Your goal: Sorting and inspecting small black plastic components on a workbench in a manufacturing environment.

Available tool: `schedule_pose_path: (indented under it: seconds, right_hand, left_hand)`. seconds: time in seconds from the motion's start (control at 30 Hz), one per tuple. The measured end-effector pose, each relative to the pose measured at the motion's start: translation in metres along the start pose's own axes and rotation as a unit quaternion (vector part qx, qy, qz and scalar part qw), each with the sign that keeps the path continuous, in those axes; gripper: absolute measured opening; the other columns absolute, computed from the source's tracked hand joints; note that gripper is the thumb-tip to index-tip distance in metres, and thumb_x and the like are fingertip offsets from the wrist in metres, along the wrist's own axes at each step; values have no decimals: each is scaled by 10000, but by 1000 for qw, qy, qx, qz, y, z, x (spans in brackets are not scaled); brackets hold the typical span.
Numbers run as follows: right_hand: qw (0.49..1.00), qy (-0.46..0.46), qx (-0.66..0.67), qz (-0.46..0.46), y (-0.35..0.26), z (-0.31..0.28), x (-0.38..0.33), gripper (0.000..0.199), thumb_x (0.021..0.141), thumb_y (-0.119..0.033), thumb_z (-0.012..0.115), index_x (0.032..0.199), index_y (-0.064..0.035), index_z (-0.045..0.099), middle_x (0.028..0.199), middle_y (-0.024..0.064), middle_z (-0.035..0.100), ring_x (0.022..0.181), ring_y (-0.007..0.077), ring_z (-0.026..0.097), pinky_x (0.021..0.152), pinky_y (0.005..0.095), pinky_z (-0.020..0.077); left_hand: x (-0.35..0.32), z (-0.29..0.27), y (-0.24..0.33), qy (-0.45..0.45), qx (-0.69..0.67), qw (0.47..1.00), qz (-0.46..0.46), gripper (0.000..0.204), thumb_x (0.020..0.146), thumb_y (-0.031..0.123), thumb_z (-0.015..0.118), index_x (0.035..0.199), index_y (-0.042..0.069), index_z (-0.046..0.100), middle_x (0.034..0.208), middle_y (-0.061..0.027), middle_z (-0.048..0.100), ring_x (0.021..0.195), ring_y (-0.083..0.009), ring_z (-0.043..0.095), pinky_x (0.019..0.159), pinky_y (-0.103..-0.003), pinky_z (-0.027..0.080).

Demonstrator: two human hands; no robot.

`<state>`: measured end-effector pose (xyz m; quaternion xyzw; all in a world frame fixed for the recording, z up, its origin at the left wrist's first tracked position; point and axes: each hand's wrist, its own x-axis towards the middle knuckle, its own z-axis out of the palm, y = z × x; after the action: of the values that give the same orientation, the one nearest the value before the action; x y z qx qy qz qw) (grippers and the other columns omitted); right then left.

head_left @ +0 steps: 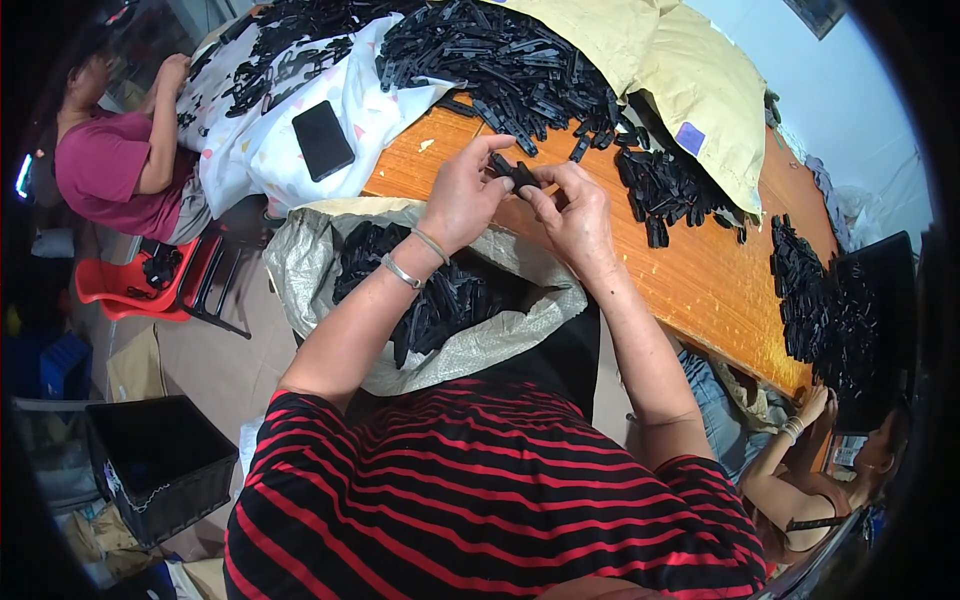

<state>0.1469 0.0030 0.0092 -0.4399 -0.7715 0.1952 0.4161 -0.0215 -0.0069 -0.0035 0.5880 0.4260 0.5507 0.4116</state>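
Observation:
Above the orange wooden table's front edge, my left hand [462, 197] and my right hand [578, 218] meet, fingers pinched on one small, long black plastic piece [516, 173]. My left hand grips its left end, my right hand its right end; the fingertips hide part of it. Below my wrists an open pale woven sack [300, 262] holds many similar black pieces [450, 312]. Just beyond my hands lies a large heap of black pieces [490, 65] on the table [690, 270]. A smaller pile [665, 185] lies right of my right hand.
A black phone [324, 140] rests on a white patterned cloth [265, 165]. Large yellowish paper sacks [695, 90] stand at the back. One person [115, 170] sits far left, another [800, 480] at lower right. A black crate [165, 470] and red chair [125, 285] are left.

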Motion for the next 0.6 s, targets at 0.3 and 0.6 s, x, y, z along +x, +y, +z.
schedule_pose_path:
  seconds: [0.3,0.6]
  right_hand:
    - [997,29,-40,-66,-16,-4,-2,170,766,-26,730,908,-7,640,809,89,596,600,161,603,545,280,481]
    - [997,60,9,-43,-23,0,-9,233,743,6,727,950,-9,621,821,63,592,661,154,608,584,271,515]
  left_hand:
    - [-14,9,24,-14,28,999,34,485,875,-65,559,1339,-1,435,1068,-85,614,974,-117,603,806,-246,526]
    - [-26,14,33,31,109,989,94,383,858,-57,575,1236,-14,533,1046,-98,630,880,-135,639,785,-259,524]
